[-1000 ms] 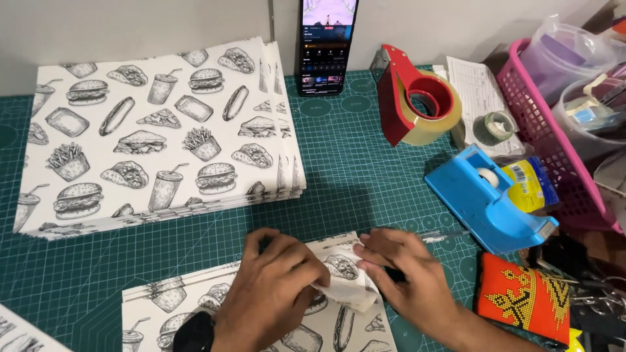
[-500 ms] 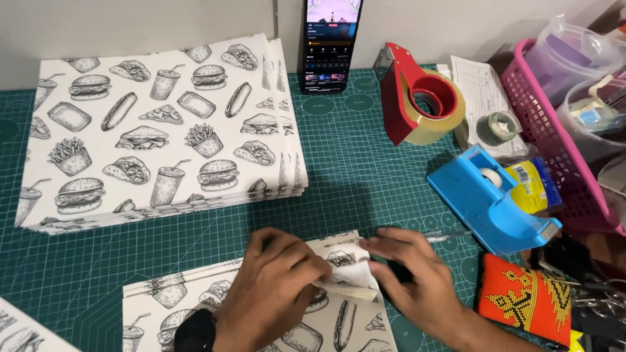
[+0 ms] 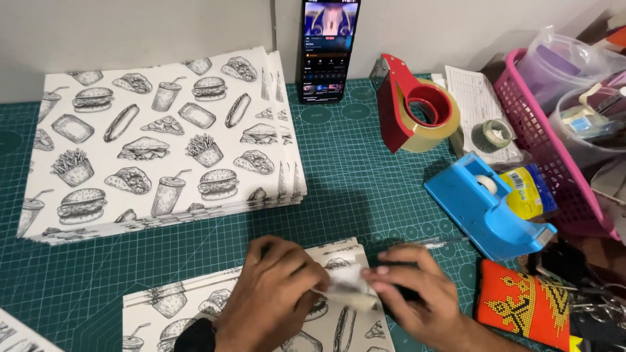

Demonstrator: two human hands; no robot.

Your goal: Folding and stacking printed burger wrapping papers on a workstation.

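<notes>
In the head view, the left hand (image 3: 277, 293) and right hand (image 3: 417, 296) meet at the near edge of the green cutting mat (image 3: 345, 195), both pinching a small blurred strip of clear tape (image 3: 345, 287) over the top edge of a folded printed paper packet (image 3: 261, 313) (fast-food drawings in black on white). A tall stack of the same printed sheets (image 3: 163, 143) lies far left. Far centre stands a phone (image 3: 329, 49); right of it a red tape dispenser (image 3: 407, 104), nearer a blue tape dispenser (image 3: 486, 205), and a pink basket (image 3: 541, 137) far right.
</notes>
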